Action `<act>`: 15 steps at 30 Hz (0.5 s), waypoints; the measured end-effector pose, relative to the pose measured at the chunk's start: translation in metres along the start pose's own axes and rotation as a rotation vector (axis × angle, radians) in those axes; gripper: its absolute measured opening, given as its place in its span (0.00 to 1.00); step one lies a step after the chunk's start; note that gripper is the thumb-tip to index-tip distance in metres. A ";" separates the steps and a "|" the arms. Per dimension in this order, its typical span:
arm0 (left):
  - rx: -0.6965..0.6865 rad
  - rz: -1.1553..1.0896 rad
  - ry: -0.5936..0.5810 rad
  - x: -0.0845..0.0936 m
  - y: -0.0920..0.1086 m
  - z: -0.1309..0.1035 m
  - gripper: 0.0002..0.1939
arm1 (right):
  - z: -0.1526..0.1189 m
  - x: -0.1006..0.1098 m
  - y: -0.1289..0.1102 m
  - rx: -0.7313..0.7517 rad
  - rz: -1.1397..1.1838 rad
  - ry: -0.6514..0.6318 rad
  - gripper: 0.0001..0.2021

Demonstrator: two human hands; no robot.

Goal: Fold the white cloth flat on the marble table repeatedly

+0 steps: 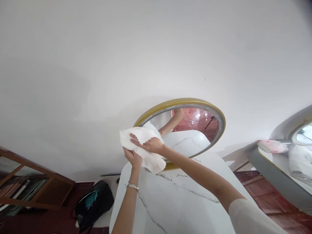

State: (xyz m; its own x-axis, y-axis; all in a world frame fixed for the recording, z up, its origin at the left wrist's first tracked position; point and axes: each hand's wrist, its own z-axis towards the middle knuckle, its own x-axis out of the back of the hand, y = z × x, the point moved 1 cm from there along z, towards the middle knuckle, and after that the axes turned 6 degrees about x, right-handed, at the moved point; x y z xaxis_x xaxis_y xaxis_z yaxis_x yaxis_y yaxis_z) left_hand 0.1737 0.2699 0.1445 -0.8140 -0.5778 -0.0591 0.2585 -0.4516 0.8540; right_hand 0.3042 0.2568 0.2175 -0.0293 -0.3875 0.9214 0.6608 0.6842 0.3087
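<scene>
A white cloth (pixel 151 162) with a wavy edge covers the left side of an oval mirror (pixel 195 122) with a gold and grey frame. The mirror leans against the wall on a white marble-patterned table (pixel 180 201). My left hand (pixel 133 157), with a bracelet on its wrist, grips the cloth from below at the mirror's left edge. On top of the cloth lies my right hand (pixel 148 144), its fingers pointing left and partly under a fold. The mirror reflects an arm, the tabletop and red floor tiles.
At the lower left are a wooden cabinet (pixel 55 190) with a glass front and a black bag (pixel 97 201) on a pale surface. On the right, a second table (pixel 273 169) holds a pink-and-white packet (pixel 273 146), a white bag (pixel 301 162) and another mirror (pixel 303 133).
</scene>
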 end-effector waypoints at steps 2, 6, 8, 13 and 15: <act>0.076 0.017 -0.010 0.007 -0.023 -0.019 0.20 | -0.010 -0.022 -0.009 0.101 0.006 -0.009 0.27; 0.209 0.114 -0.016 0.018 -0.063 -0.056 0.21 | -0.035 -0.070 -0.024 0.182 0.111 0.015 0.26; 0.241 0.137 -0.042 0.020 -0.079 -0.075 0.19 | -0.046 -0.091 -0.028 0.213 0.166 0.008 0.25; 0.302 0.175 -0.152 0.012 -0.103 -0.117 0.12 | -0.074 -0.127 -0.026 0.170 0.279 -0.012 0.23; 0.308 0.192 -0.190 0.007 -0.106 -0.129 0.11 | -0.088 -0.135 -0.023 0.088 0.307 -0.007 0.23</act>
State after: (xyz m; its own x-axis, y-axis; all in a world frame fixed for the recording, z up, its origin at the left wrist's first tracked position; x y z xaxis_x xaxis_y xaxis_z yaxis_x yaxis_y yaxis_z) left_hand 0.2075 0.2262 -0.0132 -0.8555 -0.4825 0.1882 0.2705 -0.1065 0.9568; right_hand 0.3593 0.2390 0.0652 0.1565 -0.1506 0.9761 0.5719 0.8196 0.0348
